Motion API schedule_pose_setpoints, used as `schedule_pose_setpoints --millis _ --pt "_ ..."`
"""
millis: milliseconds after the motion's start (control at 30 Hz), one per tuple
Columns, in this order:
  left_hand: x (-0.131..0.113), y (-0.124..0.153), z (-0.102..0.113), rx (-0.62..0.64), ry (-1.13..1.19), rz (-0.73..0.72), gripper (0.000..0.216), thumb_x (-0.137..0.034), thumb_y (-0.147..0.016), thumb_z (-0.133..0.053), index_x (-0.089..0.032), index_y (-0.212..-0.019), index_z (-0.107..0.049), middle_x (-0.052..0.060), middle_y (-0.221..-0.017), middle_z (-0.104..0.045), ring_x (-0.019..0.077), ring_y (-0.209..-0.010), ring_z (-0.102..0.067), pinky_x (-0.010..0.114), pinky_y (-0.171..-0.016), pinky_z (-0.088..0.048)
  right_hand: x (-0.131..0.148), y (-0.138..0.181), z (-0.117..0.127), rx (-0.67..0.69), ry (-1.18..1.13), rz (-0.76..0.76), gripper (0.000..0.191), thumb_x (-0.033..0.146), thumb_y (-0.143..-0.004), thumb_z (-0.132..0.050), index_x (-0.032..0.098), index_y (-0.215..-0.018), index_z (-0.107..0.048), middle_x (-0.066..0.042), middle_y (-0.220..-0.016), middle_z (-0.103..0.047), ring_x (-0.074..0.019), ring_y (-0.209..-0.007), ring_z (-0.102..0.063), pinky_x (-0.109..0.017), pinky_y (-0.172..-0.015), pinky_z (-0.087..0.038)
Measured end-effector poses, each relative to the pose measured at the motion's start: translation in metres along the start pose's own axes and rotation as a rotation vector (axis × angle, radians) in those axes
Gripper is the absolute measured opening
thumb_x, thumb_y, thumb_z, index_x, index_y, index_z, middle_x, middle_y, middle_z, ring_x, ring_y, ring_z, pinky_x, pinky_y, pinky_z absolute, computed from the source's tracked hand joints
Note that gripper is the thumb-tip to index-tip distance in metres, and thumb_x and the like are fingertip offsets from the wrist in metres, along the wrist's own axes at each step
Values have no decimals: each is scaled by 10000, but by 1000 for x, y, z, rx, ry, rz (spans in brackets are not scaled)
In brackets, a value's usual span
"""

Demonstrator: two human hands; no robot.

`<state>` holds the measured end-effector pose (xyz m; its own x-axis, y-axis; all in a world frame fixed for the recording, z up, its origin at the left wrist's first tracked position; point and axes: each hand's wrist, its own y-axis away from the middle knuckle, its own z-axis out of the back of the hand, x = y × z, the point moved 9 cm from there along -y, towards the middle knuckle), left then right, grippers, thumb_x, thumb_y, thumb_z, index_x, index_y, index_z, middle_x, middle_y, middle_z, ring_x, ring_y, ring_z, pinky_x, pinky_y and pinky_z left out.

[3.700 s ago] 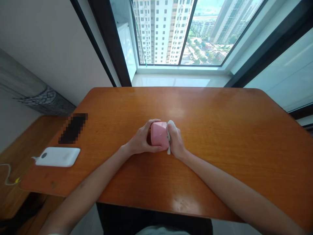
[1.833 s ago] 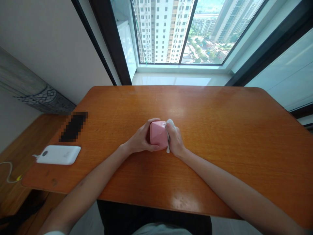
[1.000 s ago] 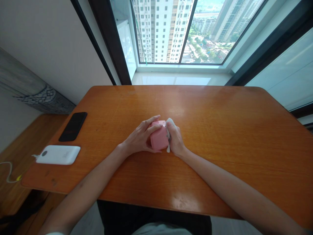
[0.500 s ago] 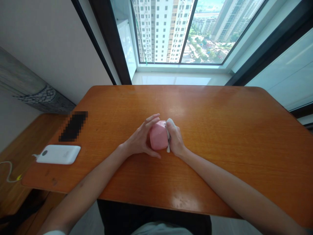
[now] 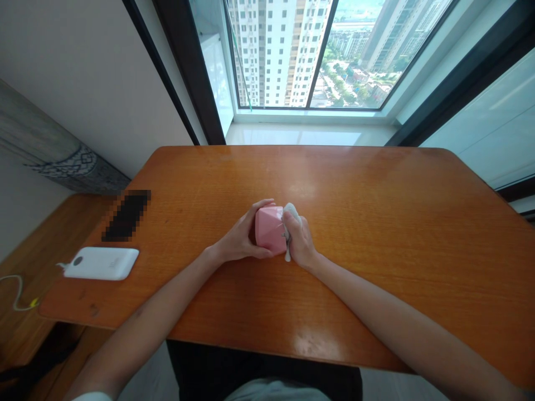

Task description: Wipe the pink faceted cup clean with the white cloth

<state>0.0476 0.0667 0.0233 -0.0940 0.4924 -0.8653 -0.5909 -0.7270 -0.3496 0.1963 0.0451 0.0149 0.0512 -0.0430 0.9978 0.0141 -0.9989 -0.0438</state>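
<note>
A pink faceted object (image 5: 270, 229), its exact kind not clear, is above the middle of the wooden table (image 5: 376, 250). My left hand (image 5: 242, 236) wraps its left side, with the thumb along the near edge and the fingers on the far edge. On the other side, my right hand (image 5: 301, 239) is closed on a crumpled white cloth (image 5: 291, 210) and presses it against the object's right face. A thin end of the cloth hangs below the right thumb. The right fingertips are hidden behind the hand and cloth.
At the table's left side lies a white power bank (image 5: 102, 263) with a cable (image 5: 19, 292) running off the edge. Behind it is a dark pixelated patch (image 5: 126, 216). A window (image 5: 309, 55) stands beyond the far edge, and a grey curtain (image 5: 71, 145) hangs at left.
My left fingers and thumb have closed in on the pink object from a looser spread. The object has turned a little, showing different facets. My right hand with the cloth has barely moved.
</note>
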Motion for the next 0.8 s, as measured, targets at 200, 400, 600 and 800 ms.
schedule_pose_setpoints --millis 200,400,600,800 --pt "-23 3 1 3 -432 -271 1271 -637 -650 -1051 -357 -1684 -367 200 -1721 -455 443 -1578 -506 641 -1291 -467 0 -4 0 -21 -29 -9 647 817 -995 -517 250 -691 -451 44 -536 -478 -112 -476 -416 -246 -442 -329" --pt "-27 -1 7 -49 -271 -187 1221 -606 -571 -1081 -306 -1585 -471 162 -1531 -628 399 -1413 -649 579 -1207 -549 7 -2 0 -27 43 29 636 839 -980 -492 263 -719 -419 50 -555 -441 -114 -493 -392 -252 -456 -328" --pt "-17 -4 9 -34 -146 33 1204 -551 -496 -1099 -294 -1521 -523 120 -1457 -664 358 -1287 -689 527 -1161 -557 7 -1 0 -18 22 38 619 817 -988 -514 261 -727 -437 56 -567 -445 -105 -485 -388 -241 -442 -333" --pt "-6 -3 0 44 49 114 1073 -684 -637 -979 -242 -1493 -508 111 -1324 -690 273 -1046 -701 395 -903 -596 6 5 -6 109 129 101 690 813 -1024 -477 255 -621 -451 30 -490 -428 -113 -453 -401 -248 -409 -276"
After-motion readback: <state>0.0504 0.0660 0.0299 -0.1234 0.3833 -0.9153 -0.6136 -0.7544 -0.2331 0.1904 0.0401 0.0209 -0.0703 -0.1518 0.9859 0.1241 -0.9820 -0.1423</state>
